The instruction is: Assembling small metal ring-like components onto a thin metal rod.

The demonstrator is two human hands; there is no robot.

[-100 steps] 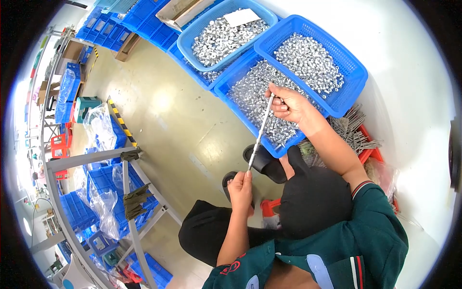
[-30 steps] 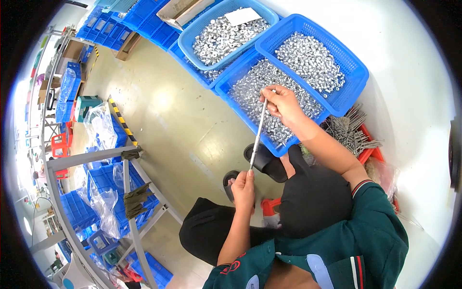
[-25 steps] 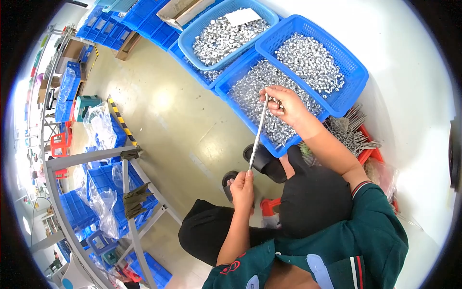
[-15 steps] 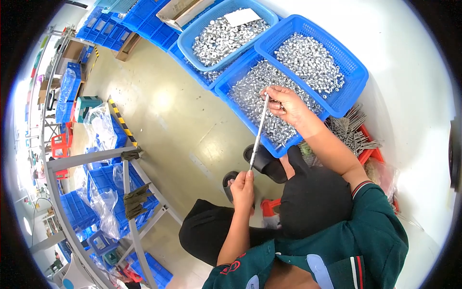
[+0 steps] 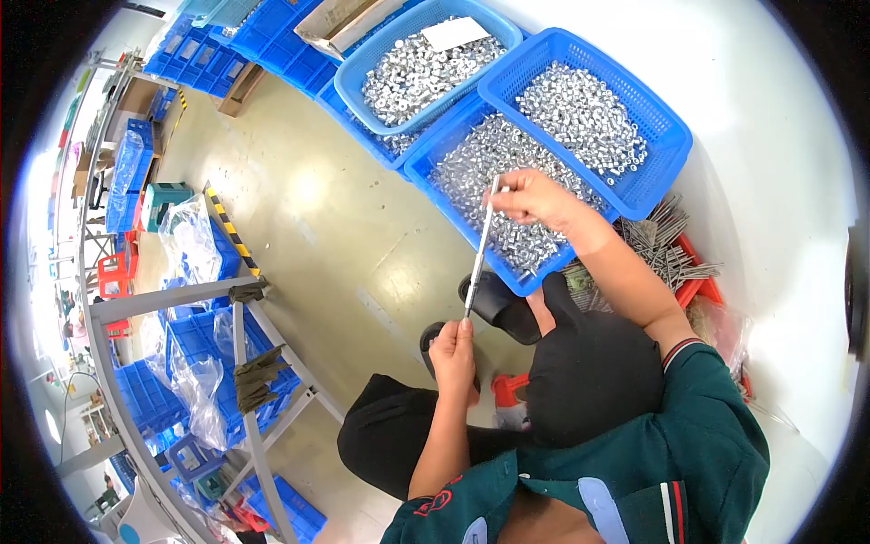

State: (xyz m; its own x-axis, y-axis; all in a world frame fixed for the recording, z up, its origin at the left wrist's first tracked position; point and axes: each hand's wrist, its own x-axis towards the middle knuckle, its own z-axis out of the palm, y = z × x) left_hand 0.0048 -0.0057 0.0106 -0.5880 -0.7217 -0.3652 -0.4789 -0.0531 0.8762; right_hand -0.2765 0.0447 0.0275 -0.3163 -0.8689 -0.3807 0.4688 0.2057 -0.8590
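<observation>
A thin silvery metal rod (image 5: 480,249) slants upward between my hands. My left hand (image 5: 452,355) is closed around its lower end, thumb pressed along it. At the upper end my right hand (image 5: 536,201) is closed in a pinch beside the rod's tip, with a small shiny metal part between thumb and forefinger; its exact kind is too small to tell. Under my right hand stands a blue basket (image 5: 419,172) filled with small silvery metal fittings (image 5: 494,145). A second blue basket (image 5: 675,136) with similar pieces adjoins it on the right.
A lighter blue basket (image 5: 349,91) of metal pieces, with a white card (image 5: 455,34) on top, stands farther back. Thin metal rods (image 5: 666,240) lie in a red bin (image 5: 711,292) by my right arm. A grey metal frame (image 5: 172,297) and blue crates (image 5: 195,349) stand left.
The rod's upper end has shifted slightly left and down. My right hand has lowered a little, its fingers now beside the tip. My left hand has moved slightly left, still gripping the rod.
</observation>
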